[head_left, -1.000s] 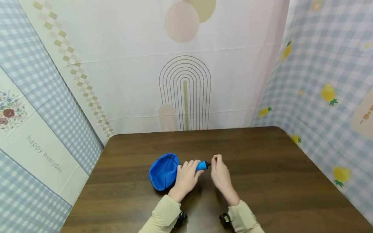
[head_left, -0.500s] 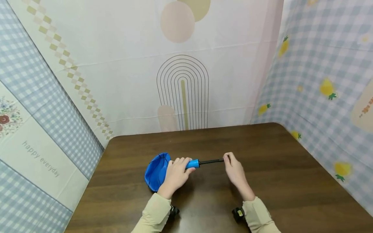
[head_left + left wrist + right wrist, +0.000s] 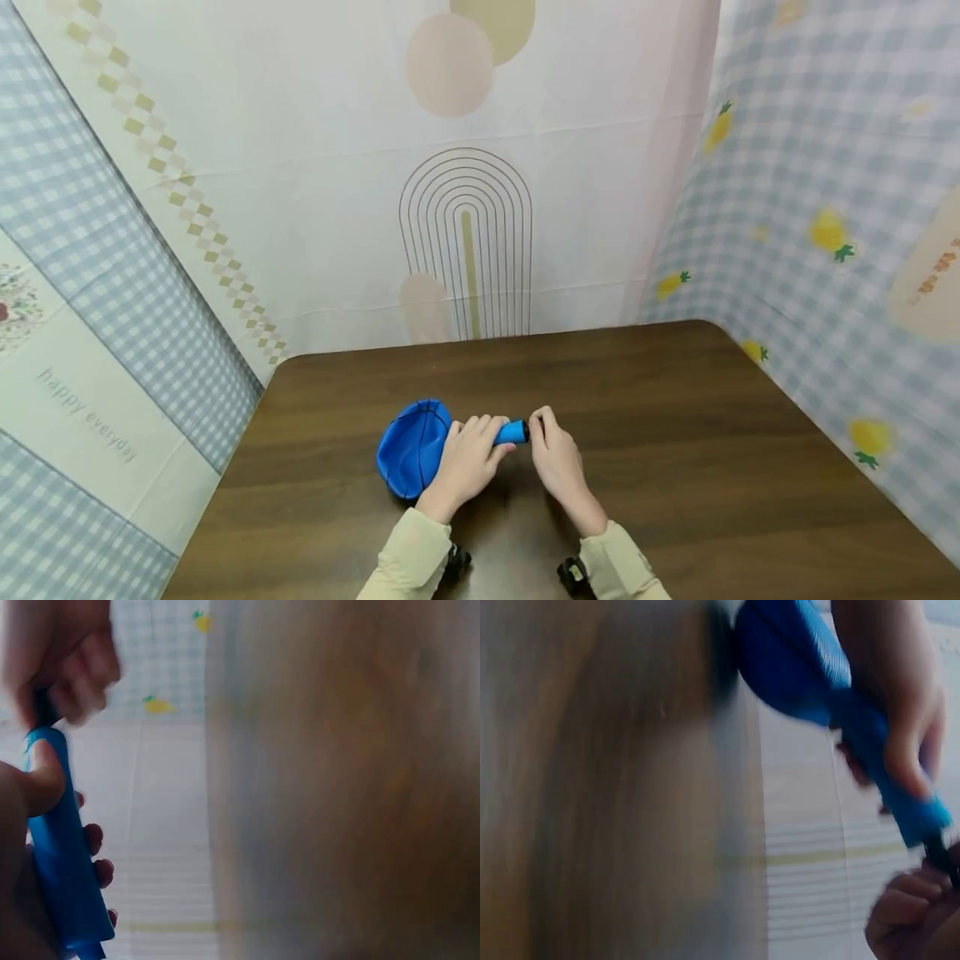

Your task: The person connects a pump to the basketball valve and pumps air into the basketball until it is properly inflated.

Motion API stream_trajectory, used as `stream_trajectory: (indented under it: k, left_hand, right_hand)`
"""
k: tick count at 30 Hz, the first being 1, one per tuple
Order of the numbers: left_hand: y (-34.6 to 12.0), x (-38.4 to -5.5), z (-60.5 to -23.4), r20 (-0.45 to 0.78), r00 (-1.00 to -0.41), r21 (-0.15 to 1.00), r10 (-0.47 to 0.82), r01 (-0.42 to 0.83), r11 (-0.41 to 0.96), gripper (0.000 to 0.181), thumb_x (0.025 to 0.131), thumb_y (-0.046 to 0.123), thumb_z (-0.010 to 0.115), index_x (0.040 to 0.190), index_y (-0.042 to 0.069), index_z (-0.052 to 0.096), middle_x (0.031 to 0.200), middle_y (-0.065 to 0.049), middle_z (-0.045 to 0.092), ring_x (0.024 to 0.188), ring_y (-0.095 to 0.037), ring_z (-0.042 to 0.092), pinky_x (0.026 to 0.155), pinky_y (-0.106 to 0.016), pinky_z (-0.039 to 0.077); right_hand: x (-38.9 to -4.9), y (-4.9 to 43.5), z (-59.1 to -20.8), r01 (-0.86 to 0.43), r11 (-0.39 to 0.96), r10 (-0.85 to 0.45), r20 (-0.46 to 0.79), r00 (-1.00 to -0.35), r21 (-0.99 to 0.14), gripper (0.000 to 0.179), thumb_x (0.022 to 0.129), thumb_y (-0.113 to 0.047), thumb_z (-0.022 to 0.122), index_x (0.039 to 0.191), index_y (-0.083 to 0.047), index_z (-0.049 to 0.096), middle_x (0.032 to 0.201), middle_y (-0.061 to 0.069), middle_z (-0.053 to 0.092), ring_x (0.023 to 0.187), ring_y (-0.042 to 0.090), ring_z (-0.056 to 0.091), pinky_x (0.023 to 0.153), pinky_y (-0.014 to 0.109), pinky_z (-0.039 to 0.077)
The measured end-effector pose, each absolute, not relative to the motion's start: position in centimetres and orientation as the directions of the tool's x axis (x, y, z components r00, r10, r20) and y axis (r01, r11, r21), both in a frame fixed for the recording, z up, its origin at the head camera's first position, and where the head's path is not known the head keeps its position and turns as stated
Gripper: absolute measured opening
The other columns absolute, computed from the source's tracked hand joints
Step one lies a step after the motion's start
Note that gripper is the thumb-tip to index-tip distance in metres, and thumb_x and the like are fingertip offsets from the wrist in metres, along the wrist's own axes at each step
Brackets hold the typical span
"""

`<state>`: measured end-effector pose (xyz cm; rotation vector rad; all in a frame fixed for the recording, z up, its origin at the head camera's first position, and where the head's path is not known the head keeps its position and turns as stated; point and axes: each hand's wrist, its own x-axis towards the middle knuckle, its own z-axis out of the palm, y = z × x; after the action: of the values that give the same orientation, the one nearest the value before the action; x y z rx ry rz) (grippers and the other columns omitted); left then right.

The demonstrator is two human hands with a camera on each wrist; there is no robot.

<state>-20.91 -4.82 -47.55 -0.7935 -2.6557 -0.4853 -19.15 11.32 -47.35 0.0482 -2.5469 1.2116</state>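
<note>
A blue hand pump [image 3: 512,432] lies across the space between my two hands. My left hand [image 3: 467,458] grips its barrel, with the thumb along the side, as the left wrist view shows. At the pump's right end, my right hand [image 3: 557,457] pinches the black handle [image 3: 46,709], which is pushed in close to the barrel. On the pump's left end is a dented, partly deflated blue ball [image 3: 411,450] with black lines. The join between pump and ball is hidden behind my left hand in the head view.
Everything is above a dark brown wooden table [image 3: 637,392]. A patterned white cloth [image 3: 337,233] hangs behind it, and a checked cloth with lemon-like prints [image 3: 787,292] hangs at the right. Each wrist wears a black camera.
My right hand pulled the black handle out to the right, baring the rod, then pushed it back toward the barrel. My left hand and the ball shifted slightly left, then right again.
</note>
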Motion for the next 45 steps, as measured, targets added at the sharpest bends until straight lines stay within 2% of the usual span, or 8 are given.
stream_trajectory:
  k: [4,9,16,20,23,28,37,45]
  left_hand:
    - [-5.6,-21.9,-46.9,0.393,-0.786,0.193,0.478,0.578,0.793,0.038,0.096,0.045,0.053,0.124,0.020,0.059,0.108,0.002,0.067,0.095,-0.016,0.057,0.077,-0.032,0.038]
    - [-6.5,-22.5,-46.2,0.385,-0.816,0.251,0.430,0.541,0.802,0.038,0.096,0.042,0.056,0.125,0.019,0.060,0.109,0.001,0.067,0.097,-0.017,0.057,0.079,-0.034,0.038]
    - [-4.4,-21.9,-46.6,0.363,-0.810,0.235,0.461,0.558,0.796,0.038,0.097,0.043,0.053,0.126,0.019,0.058,0.111,0.001,0.067,0.098,-0.018,0.059,0.081,-0.037,0.041]
    - [-3.4,-21.1,-47.7,0.341,-0.806,0.289,0.483,0.579,0.763,0.035,0.099,0.040,0.050,0.127,0.019,0.057,0.112,0.000,0.066,0.098,-0.018,0.060,0.080,-0.035,0.043]
    - [-3.6,-20.8,-48.0,0.351,-0.811,0.319,0.468,0.574,0.754,0.034,0.099,0.040,0.051,0.126,0.019,0.057,0.109,0.001,0.066,0.095,-0.017,0.059,0.078,-0.033,0.042]
    - [-4.9,-21.3,-47.5,0.366,-0.797,0.236,0.481,0.580,0.780,0.036,0.095,0.044,0.055,0.124,0.023,0.058,0.106,0.003,0.067,0.094,-0.016,0.057,0.077,-0.034,0.040]
    - [-5.7,-22.2,-46.7,0.365,-0.816,0.239,0.447,0.547,0.802,0.038,0.094,0.041,0.058,0.127,0.020,0.059,0.110,0.001,0.067,0.098,-0.018,0.058,0.080,-0.037,0.042]
    - [-4.3,-21.4,-47.4,0.477,-0.753,0.151,0.453,0.578,0.802,0.037,0.093,0.042,0.060,0.123,0.021,0.062,0.101,0.002,0.067,0.089,-0.016,0.057,0.075,-0.033,0.042]
  right_hand:
    - [-19.4,14.0,-46.6,-0.138,0.663,0.107,0.275,-0.955,-0.736,0.021,0.103,-0.029,0.045,0.105,-0.013,0.057,0.064,0.003,0.051,0.056,0.014,0.046,0.051,0.030,0.036]
    - [-20.0,17.0,-45.1,-0.095,0.647,0.190,0.281,-0.941,-0.757,0.025,0.104,-0.030,0.042,0.108,-0.012,0.058,0.066,0.007,0.051,0.055,0.018,0.044,0.053,0.031,0.035]
    - [-19.7,14.1,-46.5,-0.091,0.609,0.322,0.350,-0.880,-0.788,0.018,0.102,-0.018,0.045,0.101,-0.005,0.057,0.073,0.016,0.062,0.060,0.026,0.055,0.057,0.040,0.043]
    - [-19.0,11.7,-47.4,-0.154,0.639,0.244,0.388,-0.889,-0.754,0.013,0.100,-0.013,0.049,0.101,-0.003,0.056,0.080,0.016,0.063,0.058,0.022,0.053,0.053,0.035,0.041]
    - [-18.9,11.6,-47.4,-0.206,0.679,0.132,0.393,-0.910,-0.705,0.014,0.101,-0.016,0.049,0.103,-0.006,0.057,0.078,0.009,0.059,0.056,0.013,0.045,0.051,0.027,0.035]
    - [-19.0,14.2,-47.4,-0.222,0.762,-0.001,0.342,-0.940,-0.608,0.020,0.103,-0.030,0.047,0.104,-0.014,0.059,0.067,-0.002,0.054,0.055,0.007,0.042,0.048,0.024,0.033]
    - [-19.7,17.4,-46.2,-0.115,0.702,0.173,0.325,-0.930,-0.702,0.021,0.103,-0.025,0.044,0.107,-0.008,0.056,0.070,0.009,0.057,0.059,0.020,0.050,0.055,0.035,0.040]
    - [-19.5,12.1,-47.1,-0.153,0.669,0.061,0.259,-0.964,-0.727,0.020,0.103,-0.020,0.045,0.112,-0.003,0.044,0.073,0.012,0.056,0.056,0.017,0.047,0.051,0.029,0.037]
